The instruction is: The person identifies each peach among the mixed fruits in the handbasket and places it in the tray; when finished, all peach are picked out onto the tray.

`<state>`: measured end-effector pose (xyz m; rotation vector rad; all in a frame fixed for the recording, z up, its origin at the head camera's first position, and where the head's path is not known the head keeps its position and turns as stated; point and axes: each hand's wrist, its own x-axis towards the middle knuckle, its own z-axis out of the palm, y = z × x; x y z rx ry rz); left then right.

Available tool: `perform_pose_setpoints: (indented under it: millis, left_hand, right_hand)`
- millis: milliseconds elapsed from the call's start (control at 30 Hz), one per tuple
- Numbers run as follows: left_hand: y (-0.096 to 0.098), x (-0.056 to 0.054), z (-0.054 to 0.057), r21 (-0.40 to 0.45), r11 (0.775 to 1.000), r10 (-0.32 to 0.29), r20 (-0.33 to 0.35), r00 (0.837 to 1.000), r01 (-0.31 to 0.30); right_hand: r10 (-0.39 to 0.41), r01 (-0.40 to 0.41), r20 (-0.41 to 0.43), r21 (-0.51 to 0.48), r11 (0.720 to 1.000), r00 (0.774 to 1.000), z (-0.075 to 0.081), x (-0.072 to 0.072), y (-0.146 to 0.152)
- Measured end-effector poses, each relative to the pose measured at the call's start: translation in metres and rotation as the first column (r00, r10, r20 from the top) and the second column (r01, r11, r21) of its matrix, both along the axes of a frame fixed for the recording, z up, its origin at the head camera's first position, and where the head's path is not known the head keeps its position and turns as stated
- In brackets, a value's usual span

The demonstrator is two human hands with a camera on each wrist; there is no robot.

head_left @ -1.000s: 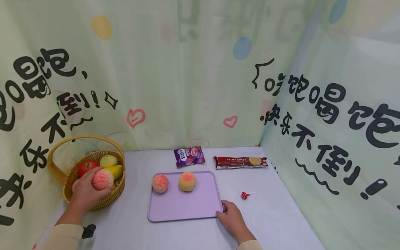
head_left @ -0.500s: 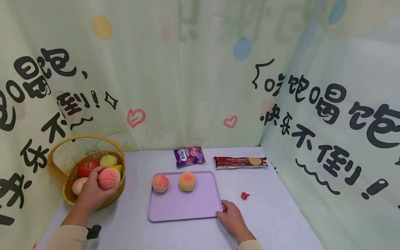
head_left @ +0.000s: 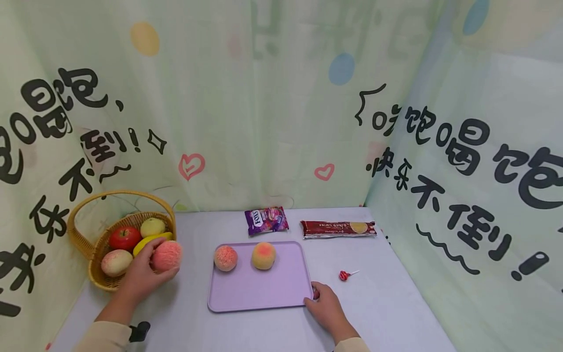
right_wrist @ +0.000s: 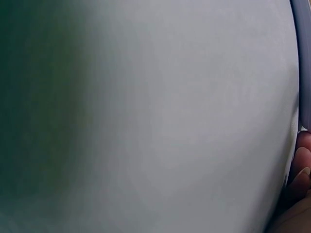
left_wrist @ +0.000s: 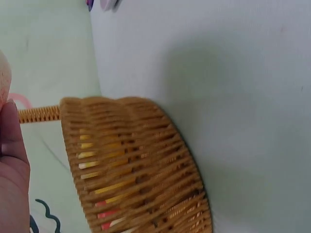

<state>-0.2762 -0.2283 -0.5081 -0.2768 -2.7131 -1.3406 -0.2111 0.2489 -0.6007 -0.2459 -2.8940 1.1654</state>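
In the head view my left hand [head_left: 142, 276] grips a pink peach [head_left: 167, 256] at the right rim of the wicker basket [head_left: 97, 274]. Inside the basket lie a red apple [head_left: 125, 238], a pale peach [head_left: 116, 263], a yellow banana [head_left: 149, 241] and a yellow-green round fruit [head_left: 152, 227]. My right hand [head_left: 327, 310] pinches the lower right corner of the purple tray [head_left: 259, 298]. On that tray rest a pink peach [head_left: 226, 258] and an orange-yellow peach [head_left: 263, 255]. The left wrist view catches only a sliver of the held peach [left_wrist: 4, 80] beside the basket [left_wrist: 131, 160].
Behind the tray lie a purple snack packet [head_left: 266, 220] and a long dark red packet [head_left: 338, 229]. A red lollipop [head_left: 345, 275] is to the right of the tray. Printed cloth [head_left: 264, 122] hangs around the white table [head_left: 184, 332].
My left hand has carried the pink peach rightward from over the basket to its right rim, uncovering the pale peach and banana. My right hand and the tray stay put.
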Motion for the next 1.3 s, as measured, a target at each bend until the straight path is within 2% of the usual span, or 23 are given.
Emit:
perform_pose_setpoints:
  millis: [133,267,533,833,1100,1300]
  left_hand:
    - [0.006,0.002,-0.002,-0.013,1.000,-0.005,0.029,1.000,0.005]
    - [0.013,0.003,-0.006,-0.049,0.999,-0.011,0.009,1.000,0.012]
    - [0.028,0.004,-0.013,-0.059,0.997,-0.056,-0.038,0.998,0.053]
    - [0.040,0.009,-0.016,-0.042,0.996,-0.081,-0.007,0.997,0.081]
    - [0.051,0.013,-0.023,-0.036,0.993,-0.111,0.028,0.993,0.112]
    - [0.060,0.014,-0.029,-0.040,0.991,-0.121,0.066,0.990,0.124]
  right_hand:
    - [0.000,0.000,-0.002,0.001,1.000,1.000,-0.001,-0.001,0.000]
    - [0.010,-0.010,-0.014,0.006,1.000,1.000,0.000,-0.001,0.000]
    - [0.009,-0.009,-0.014,0.007,1.000,1.000,0.001,-0.001,0.000]
    - [0.006,-0.005,-0.018,0.015,1.000,1.000,0.001,0.000,0.000]
    - [-0.010,0.010,0.008,0.020,1.000,1.000,0.001,0.000,0.000]
    - [0.000,0.001,-0.010,0.020,1.000,1.000,-0.001,0.000,0.000]
